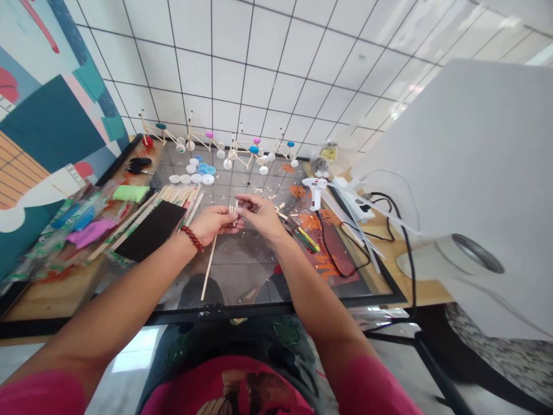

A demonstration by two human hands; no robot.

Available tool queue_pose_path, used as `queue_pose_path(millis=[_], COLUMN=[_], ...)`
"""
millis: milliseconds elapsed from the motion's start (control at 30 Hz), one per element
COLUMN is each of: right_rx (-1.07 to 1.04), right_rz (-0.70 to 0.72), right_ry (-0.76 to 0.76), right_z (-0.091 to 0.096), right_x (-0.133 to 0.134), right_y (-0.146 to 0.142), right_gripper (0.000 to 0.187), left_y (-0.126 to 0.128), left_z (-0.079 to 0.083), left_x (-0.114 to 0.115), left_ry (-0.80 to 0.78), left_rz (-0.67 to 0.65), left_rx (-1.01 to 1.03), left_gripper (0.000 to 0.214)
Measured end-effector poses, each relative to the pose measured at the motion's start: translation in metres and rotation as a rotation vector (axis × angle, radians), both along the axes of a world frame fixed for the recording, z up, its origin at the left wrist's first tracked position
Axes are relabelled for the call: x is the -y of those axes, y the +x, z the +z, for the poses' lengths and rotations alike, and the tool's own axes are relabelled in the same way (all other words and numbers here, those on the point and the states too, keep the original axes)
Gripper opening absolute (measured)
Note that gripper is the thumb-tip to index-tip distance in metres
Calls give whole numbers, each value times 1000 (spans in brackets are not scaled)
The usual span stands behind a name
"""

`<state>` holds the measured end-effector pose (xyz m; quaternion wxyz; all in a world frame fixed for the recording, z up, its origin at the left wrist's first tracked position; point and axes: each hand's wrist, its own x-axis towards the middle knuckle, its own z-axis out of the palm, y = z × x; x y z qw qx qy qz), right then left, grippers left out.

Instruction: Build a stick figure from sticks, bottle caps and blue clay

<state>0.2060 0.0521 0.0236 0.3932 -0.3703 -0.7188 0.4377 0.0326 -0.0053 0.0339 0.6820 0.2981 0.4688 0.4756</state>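
Several short wooden stick pieces (pixel 233 212) are pinched between the fingers of my left hand (pixel 216 222), which wears a red bead bracelet. My right hand (pixel 259 214) meets it over the glass table top, its thumb and fingers closed at the same short pieces. Some fingertips are hidden behind the sticks. A long thin wooden stick (pixel 209 270) slants from beneath my left hand toward the table's front edge. Wood chips (pixel 283 208) lie scattered beyond and beside my right hand. Close to my right wrist are a yellow cutter knife (pixel 308 238) and green-handled pliers (pixel 302 235).
Stick-built bicycle models (pixel 254 151) line the tiled wall. Bottle caps (pixel 202 172) sit before them. At left are a black sheet (pixel 151 230), wooden sticks and bagged clay (pixel 93 230). A white glue gun (pixel 317 190), cables, a power strip (pixel 360 207) and a lamp (pixel 449 256) occupy the right.
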Motion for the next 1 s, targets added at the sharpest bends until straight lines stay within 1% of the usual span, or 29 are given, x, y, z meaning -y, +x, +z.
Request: queue_pose_path(millis=[100, 133, 167, 200, 300, 433, 667, 833, 900, 1000], right_rx=[91, 122, 152, 179, 229, 219, 213, 196, 209, 212], right_rz=[47, 62, 71, 71, 53, 58, 61, 95, 94, 93], right_ry=[153, 195, 228, 252, 300, 306, 214, 172, 177, 222], right_z=[2, 2, 2, 2, -1, -3, 0, 0, -1, -1], right_x=[2, 3, 3, 4, 4, 2, 9, 9, 9, 9], right_y=[6, 8, 9, 9, 7, 5, 3, 3, 3, 3], right_gripper=[83, 93, 98, 99, 92, 88, 91, 105, 106, 100], left_y=[1, 1, 1, 1, 2, 2, 2, 2, 2, 3], left_z=[5, 7, 8, 9, 11, 8, 5, 6, 7, 8], left_x=[1, 1, 1, 2, 2, 2, 2, 2, 2, 3], left_ry=[-36, -43, -47, -47, -49, -53, -40, -83, -105, -114], left_rz=[83, 96, 99, 92, 75, 68, 36, 18, 14, 17], left_rx=[31, 46, 60, 71, 85, 84, 79, 143, 155, 151], left_gripper=[10, 10, 9, 8, 7, 7, 10, 12, 12, 9])
